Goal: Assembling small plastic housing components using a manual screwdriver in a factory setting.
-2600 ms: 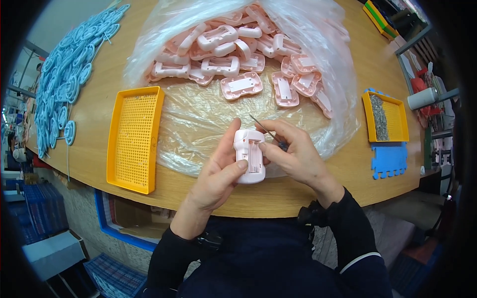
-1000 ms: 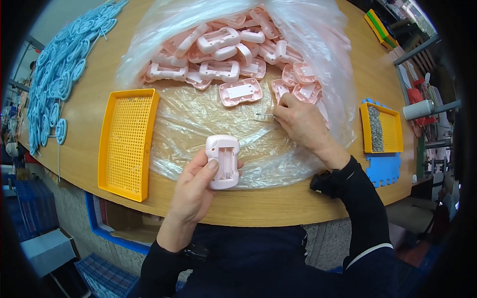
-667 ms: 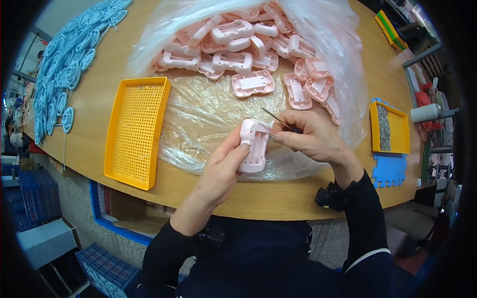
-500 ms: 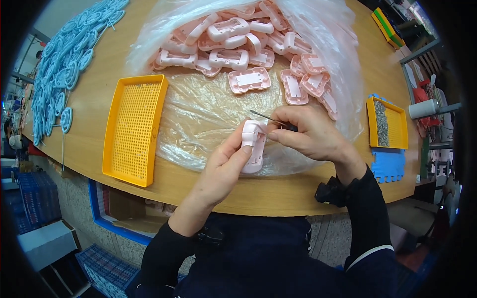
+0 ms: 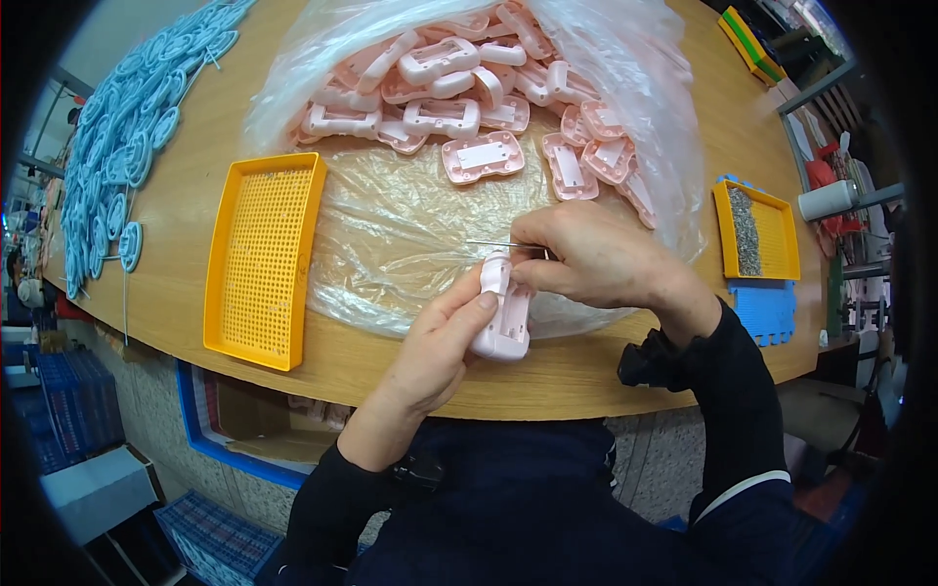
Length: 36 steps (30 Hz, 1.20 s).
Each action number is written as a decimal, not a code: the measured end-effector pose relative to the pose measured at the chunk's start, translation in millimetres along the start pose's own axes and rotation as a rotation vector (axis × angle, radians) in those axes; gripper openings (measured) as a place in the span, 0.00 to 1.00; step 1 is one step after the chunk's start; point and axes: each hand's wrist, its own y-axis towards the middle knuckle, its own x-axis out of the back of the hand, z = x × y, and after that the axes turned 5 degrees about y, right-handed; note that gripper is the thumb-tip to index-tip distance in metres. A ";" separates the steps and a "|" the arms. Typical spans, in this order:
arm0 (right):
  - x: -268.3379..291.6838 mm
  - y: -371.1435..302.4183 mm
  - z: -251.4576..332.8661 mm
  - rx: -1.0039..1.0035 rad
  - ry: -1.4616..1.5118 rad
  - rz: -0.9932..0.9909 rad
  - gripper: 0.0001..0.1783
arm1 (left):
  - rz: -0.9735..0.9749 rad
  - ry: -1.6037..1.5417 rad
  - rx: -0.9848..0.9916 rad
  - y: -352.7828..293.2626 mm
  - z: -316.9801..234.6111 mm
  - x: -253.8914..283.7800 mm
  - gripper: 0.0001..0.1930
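My left hand (image 5: pixel 435 342) grips a pale pink plastic housing (image 5: pixel 506 332), thumb on its near side and fingers behind. The housing is tilted, and its recessed opening shows. Pinched in my right hand (image 5: pixel 591 256) is a thin metal tool (image 5: pixel 489 242), its slim shaft pointing left above the housing's upper end; its exact kind is unclear. The thumb and fingertips of my right hand touch or nearly touch that upper end. Just beyond, a loose pink housing (image 5: pixel 483 157) lies on clear plastic sheeting (image 5: pixel 391 234).
A heap of pink housings (image 5: pixel 440 63) fills the open plastic bag at the back. At left stands a yellow perforated tray (image 5: pixel 259 264), with light blue plastic parts (image 5: pixel 127 146) beyond it. A yellow tray of small metal pieces (image 5: pixel 745 234) sits at right by a blue mat (image 5: pixel 765 311).
The pink housing has moved slightly nearer to me and turned a little. My right hand has rotated over its upper end, and the tool's shaft now lies nearly level, farther left.
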 end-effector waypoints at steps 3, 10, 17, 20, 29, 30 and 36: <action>-8.5 0.6 -5.8 0.016 0.138 -0.115 0.12 | 0.056 -0.237 0.074 -1.3 -3.0 -1.5 0.25; -26.2 -5.7 -20.1 0.052 0.562 -0.277 0.08 | 0.075 -0.377 0.040 2.6 0.4 2.6 0.24; -40.0 -9.1 -15.8 0.185 0.209 -0.439 0.06 | 0.033 -0.320 0.042 4.5 2.9 -4.0 0.23; -41.8 -9.7 -13.3 0.164 0.173 -0.436 0.06 | -0.012 -0.306 0.042 4.1 4.6 -5.1 0.22; -53.1 -9.1 -13.9 0.198 0.239 -0.547 0.07 | -0.027 -0.254 -0.006 3.2 6.2 -1.0 0.21; -52.7 -9.9 -13.3 0.199 0.239 -0.547 0.07 | 0.012 -0.287 0.009 2.7 4.1 0.3 0.21; -50.3 -12.3 -6.2 0.164 0.130 -0.528 0.07 | -0.003 -0.316 0.009 2.3 6.6 -1.3 0.21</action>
